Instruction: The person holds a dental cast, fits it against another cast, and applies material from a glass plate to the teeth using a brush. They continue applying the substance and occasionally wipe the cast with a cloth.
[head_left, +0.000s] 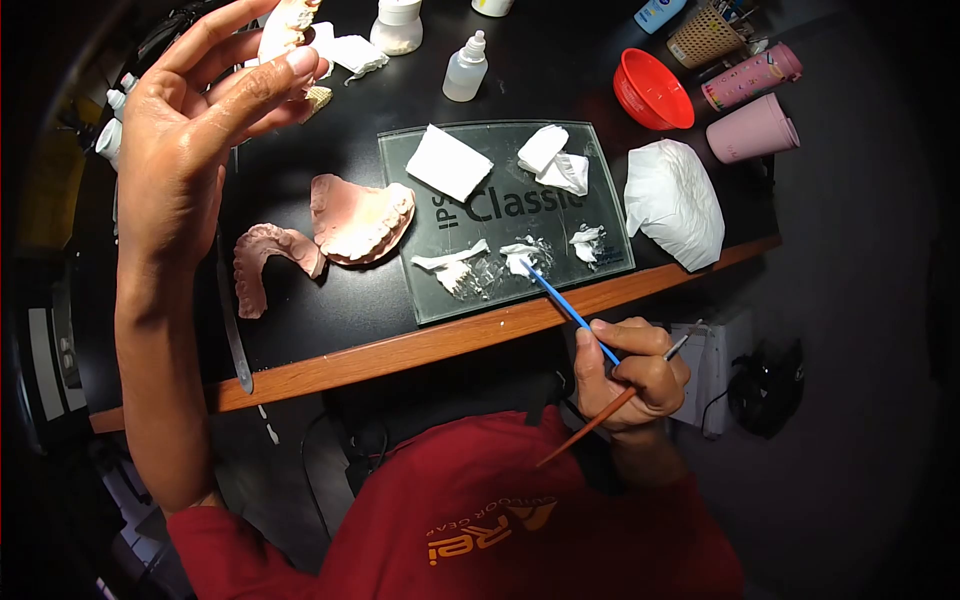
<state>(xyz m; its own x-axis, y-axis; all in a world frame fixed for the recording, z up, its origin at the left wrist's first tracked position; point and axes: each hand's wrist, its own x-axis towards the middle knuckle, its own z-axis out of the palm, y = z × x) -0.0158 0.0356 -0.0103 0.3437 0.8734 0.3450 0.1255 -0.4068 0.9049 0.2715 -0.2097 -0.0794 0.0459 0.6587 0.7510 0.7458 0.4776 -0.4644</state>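
Observation:
My left hand [225,95] is raised at the upper left, its fingers closed around a pale dental piece [287,30] partly cut off by the frame edge. My right hand [635,375] grips a blue stick [572,312] and also a brown-handled brush [610,408]. The blue stick's tip touches the middle of several white paste heaps [519,258] on a glass plate [400,285]. Folded white tissue [450,163] and a crumpled one [553,160] lie on the plate. Left of it are a pink dental cast [360,220] and a smaller arch-shaped cast [270,250].
A dropper bottle [465,70] and a white jar [397,27] stand behind the plate. To the right are a red bowl [653,90], a pink cup [752,130] and a white tissue bundle [675,203]. A metal spatula [235,340] lies near the wooden edge [350,363].

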